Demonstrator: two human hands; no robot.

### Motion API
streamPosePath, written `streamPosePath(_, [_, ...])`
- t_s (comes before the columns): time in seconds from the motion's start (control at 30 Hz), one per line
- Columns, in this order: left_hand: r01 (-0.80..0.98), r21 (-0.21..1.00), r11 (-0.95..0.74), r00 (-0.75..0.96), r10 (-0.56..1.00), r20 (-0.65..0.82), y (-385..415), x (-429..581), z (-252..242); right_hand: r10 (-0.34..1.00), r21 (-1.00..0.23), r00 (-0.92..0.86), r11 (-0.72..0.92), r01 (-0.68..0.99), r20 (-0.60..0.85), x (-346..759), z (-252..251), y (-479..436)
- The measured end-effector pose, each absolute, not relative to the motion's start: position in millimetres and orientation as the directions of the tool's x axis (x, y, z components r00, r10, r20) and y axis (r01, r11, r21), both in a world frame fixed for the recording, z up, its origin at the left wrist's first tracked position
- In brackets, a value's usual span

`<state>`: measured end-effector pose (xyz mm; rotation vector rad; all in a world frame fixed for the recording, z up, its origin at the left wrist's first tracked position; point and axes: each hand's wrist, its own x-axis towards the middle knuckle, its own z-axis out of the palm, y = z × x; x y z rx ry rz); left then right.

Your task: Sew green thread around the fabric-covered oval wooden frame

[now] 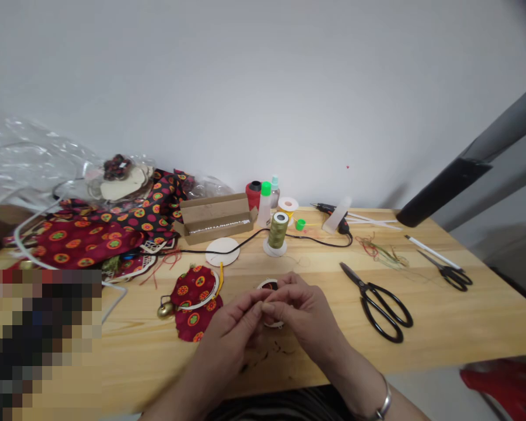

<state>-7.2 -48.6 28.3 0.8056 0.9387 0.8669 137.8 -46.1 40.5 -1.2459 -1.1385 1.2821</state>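
My left hand (pixel 234 323) and my right hand (pixel 304 310) meet near the front of the table, thumbs and fingertips pinched together. Whatever lies in the pinch is too small or too hidden to make out. Just behind and under the fingers shows a small round piece with a white rim and dark red-patterned middle (pixel 269 285), mostly covered by my hands. Left of my left hand lie round pieces of red patterned fabric (pixel 197 287), one with a white rim, beside a brass bell (pixel 165 309). Large black-handled scissors (pixel 379 304) rest to the right of my right hand.
An olive thread spool (pixel 277 233) stands beyond my hands, near a green-capped bottle (pixel 265 204) and an open cardboard box (pixel 217 219). Patterned fabric (pixel 83 240) piles up at left. A glue gun (pixel 333 211), thread scraps (pixel 383 252) and smaller scissors (pixel 449 275) lie right.
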Motion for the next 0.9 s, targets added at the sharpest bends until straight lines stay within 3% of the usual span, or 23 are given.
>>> streamPosePath(0.57, [-0.058,0.913,0.403,0.301,0.879,-0.369,-44.1,-10.3,33.2,0.997,-0.997,0.005,-0.081,-0.009,-0.081,140.2,41.5,-47.2])
streamPosePath(0.9, [-0.159,0.886,0.435,0.242,0.887,-0.392,-47.3,-6.8,37.0,0.992,-0.989,-0.026,-0.127,-0.07,-0.125,140.4,42.0,-48.0])
